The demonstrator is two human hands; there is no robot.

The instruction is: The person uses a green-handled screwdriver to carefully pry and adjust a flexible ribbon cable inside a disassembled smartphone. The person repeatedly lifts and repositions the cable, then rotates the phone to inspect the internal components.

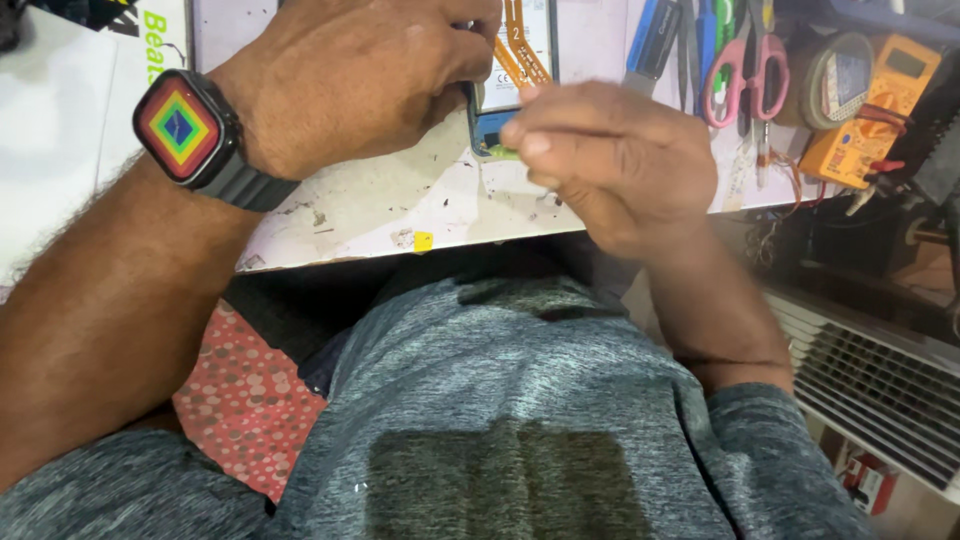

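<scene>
Opened phone (512, 75) with orange flex cables lies on the white surface (380, 205), pinned by the left hand (350, 80) in a closed grip, while the right hand (610, 160) pinches its fingertips narrowly beside it.

Opened phone (503, 95) with back cover off, lying flat on the white bench (380, 205) near its front edge, mostly hidden under both hands. Blue frame edge showing at the lower end, pale battery face above, two orange flex ribbons (520, 50) running lengthwise across the battery. Left hand (350, 80) covering its left side, right hand (610, 160) pinched at its lower right corner
</scene>
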